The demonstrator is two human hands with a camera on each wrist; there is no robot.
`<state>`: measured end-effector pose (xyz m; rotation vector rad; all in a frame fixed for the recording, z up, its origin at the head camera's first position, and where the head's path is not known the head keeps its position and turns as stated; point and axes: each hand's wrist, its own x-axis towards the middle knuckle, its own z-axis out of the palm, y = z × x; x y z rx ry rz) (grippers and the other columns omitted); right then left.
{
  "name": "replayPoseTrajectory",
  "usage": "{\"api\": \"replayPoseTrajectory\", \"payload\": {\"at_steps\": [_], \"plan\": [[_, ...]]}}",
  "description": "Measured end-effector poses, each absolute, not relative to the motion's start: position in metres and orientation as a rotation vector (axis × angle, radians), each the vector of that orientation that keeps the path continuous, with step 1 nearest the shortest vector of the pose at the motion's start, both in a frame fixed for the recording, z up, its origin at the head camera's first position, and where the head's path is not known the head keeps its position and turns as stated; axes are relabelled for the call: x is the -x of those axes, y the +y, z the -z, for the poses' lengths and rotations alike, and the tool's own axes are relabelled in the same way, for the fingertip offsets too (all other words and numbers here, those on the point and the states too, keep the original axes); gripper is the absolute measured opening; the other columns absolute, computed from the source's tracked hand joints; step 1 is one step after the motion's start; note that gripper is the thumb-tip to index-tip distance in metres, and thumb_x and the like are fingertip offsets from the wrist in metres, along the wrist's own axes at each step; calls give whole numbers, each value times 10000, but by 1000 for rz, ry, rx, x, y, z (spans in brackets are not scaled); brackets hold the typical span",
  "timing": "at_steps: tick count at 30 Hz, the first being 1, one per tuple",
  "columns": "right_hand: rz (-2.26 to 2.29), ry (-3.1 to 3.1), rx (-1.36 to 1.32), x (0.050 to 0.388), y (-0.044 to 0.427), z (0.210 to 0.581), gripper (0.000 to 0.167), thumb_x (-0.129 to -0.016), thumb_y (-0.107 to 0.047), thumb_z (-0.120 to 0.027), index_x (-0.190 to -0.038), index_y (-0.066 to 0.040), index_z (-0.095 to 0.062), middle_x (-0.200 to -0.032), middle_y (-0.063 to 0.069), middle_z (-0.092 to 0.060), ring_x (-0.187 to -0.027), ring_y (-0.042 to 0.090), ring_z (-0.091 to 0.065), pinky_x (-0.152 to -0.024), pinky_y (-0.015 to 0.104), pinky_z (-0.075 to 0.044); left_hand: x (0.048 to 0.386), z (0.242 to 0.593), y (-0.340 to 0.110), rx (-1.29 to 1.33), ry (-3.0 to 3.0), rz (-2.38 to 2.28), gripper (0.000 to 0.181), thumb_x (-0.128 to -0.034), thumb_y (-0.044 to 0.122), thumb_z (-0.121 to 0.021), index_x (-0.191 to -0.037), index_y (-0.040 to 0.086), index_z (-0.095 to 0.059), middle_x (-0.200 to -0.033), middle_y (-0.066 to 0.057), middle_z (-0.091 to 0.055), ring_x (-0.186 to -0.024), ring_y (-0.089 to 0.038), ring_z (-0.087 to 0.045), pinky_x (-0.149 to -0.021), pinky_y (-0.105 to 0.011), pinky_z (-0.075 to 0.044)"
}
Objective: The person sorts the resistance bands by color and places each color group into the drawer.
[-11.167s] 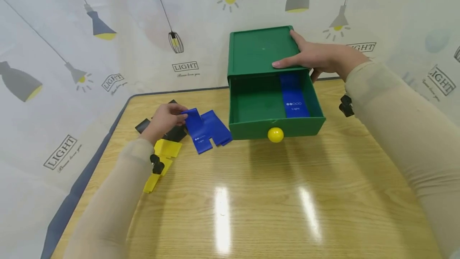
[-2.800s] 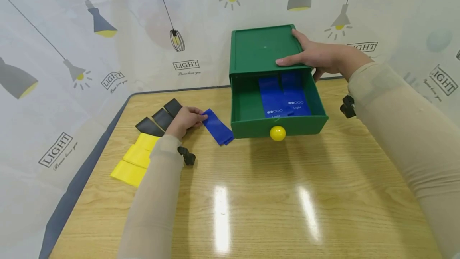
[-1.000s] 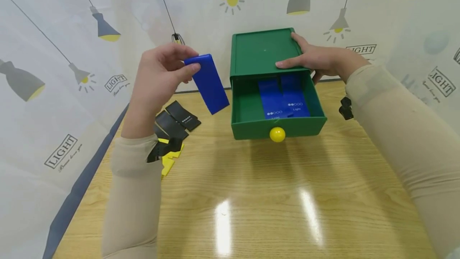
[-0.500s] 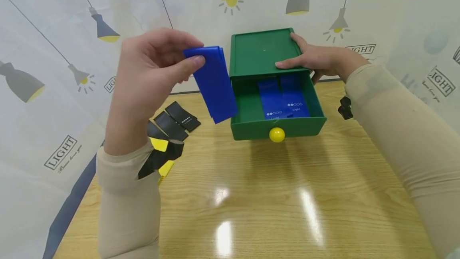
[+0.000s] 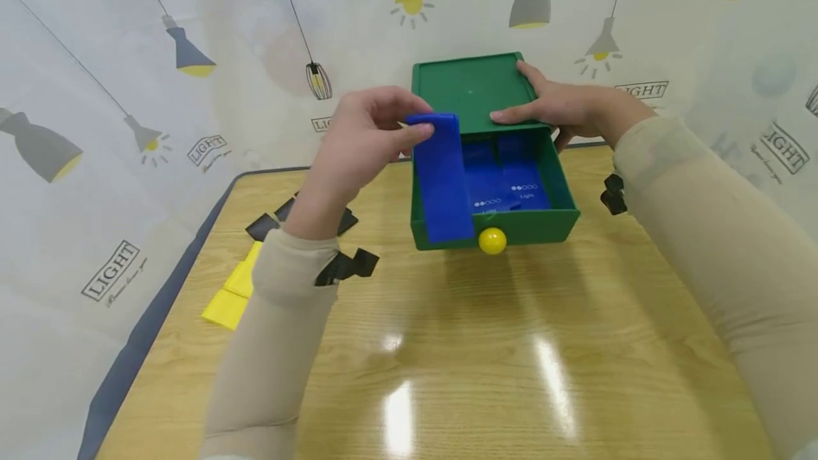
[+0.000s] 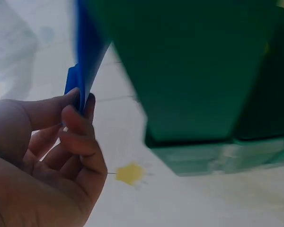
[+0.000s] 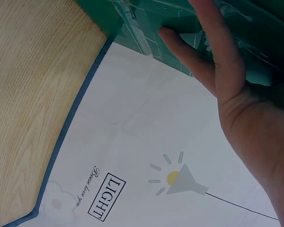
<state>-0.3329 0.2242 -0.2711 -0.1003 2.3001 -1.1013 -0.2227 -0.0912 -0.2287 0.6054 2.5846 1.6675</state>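
Note:
My left hand (image 5: 358, 140) pinches the top end of a folded blue resistance band (image 5: 444, 183) between thumb and fingers. The band hangs in front of the left part of the pulled-out drawer (image 5: 537, 228) of a green box (image 5: 469, 87). Two blue bands (image 5: 527, 190), printed "Light", lie side by side in the drawer's right part. My right hand (image 5: 569, 105) rests on the box's right side, thumb on the lid and fingers spread along the side. In the left wrist view, the blue band (image 6: 87, 56) stands between thumb and fingertips, beside the green drawer.
A yellow knob (image 5: 492, 241) sticks out from the drawer front. Black bands (image 5: 262, 226) and yellow bands (image 5: 226, 304) lie at the table's left, partly hidden by my left arm. A lamp-printed cloth (image 5: 255, 6) hangs behind the wooden table (image 5: 479, 346).
A second blue band went into the drawer earlier. Since then my left hand has lifted the remaining blue band off the table and carried it right, over the drawer. The right hand has stayed put.

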Motion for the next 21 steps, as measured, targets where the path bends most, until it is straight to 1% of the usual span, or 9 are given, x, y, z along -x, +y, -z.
{"api": "replayPoseTrajectory", "payload": {"at_steps": [4, 5, 7, 8, 12, 14, 15, 17, 21], "plan": [[1096, 2296, 102, 333, 228, 276, 1232, -942, -696, -657, -1492, -551, 436, -1765, 181, 234, -1591, 569, -210, -1076, 733, -484, 249, 259, -83, -567, 2683, -1598, 129, -1023, 174, -733, -1135, 122, -774, -1172, -56, -788, -882, -204, -686, -793, -335, -615], [1098, 2295, 104, 334, 228, 276, 1227, -944, -693, -655, -1493, -553, 434, -1766, 176, 233, -1592, 562, -215, -1073, 730, -489, 253, 265, -83, -571, 2702, -1592, 127, -1021, 172, -737, -1129, 121, -777, -1168, -58, -789, -872, -212, -674, -787, -337, -609], [1101, 2293, 109, 334, 227, 276, 1222, -947, -690, -653, -1495, -553, 431, -1765, 167, 242, -1599, 556, -198, -1077, 738, -480, 256, 272, -82, -584, 2733, -1575, 121, -1011, 172, -751, -1117, 122, -782, -1160, -55, -787, -914, -208, -653, -817, -334, -581], [1103, 2293, 108, 335, 227, 276, 1222, -947, -689, -654, -1496, -553, 429, -1765, 163, 246, -1604, 549, -191, -1082, 740, -474, 257, 274, -81, -592, 2740, -1569, 116, -1008, 171, -756, -1111, 123, -783, -1150, -49, -786, -899, -210, -638, -807, -325, -562], [1102, 2300, 101, 333, 225, 272, 1227, -939, -698, -657, -1500, -553, 425, -1765, 144, 255, -1620, 531, -155, -1097, 749, -454, 255, 278, -79, -595, 2781, -1500, 118, -998, 176, -770, -1106, 131, -790, -1140, -28, -755, -761, -196, -565, -682, -294, -449], [1101, 2304, 94, 333, 225, 270, 1233, -933, -704, -663, -1498, -557, 424, -1766, 137, 255, -1624, 526, -151, -1103, 748, -450, 255, 281, -78, -577, 2798, -1464, 125, -998, 183, -771, -1111, 137, -795, -1147, -21, -723, -663, -196, -485, -614, -282, -395], [1100, 2305, 93, 333, 225, 270, 1235, -931, -707, -664, -1499, -558, 422, -1767, 137, 251, -1623, 525, -156, -1105, 746, -450, 256, 283, -78, -569, 2807, -1450, 129, -996, 184, -773, -1114, 138, -796, -1152, -21, -708, -645, -193, -467, -599, -282, -380], [1101, 2303, 94, 333, 225, 270, 1236, -932, -705, -664, -1499, -555, 425, -1766, 141, 254, -1619, 531, -159, -1106, 748, -448, 257, 286, -78, -566, 2818, -1440, 130, -996, 177, -772, -1116, 131, -796, -1152, -28, -697, -642, -191, -460, -595, -283, -380], [1100, 2298, 96, 334, 225, 271, 1232, -936, -702, -660, -1503, -551, 423, -1768, 141, 247, -1614, 529, -176, -1104, 743, -454, 254, 283, -79, -578, 2816, -1460, 119, -1006, 179, -760, -1112, 134, -788, -1144, -22, -722, -688, -208, -501, -625, -284, -392]]}}
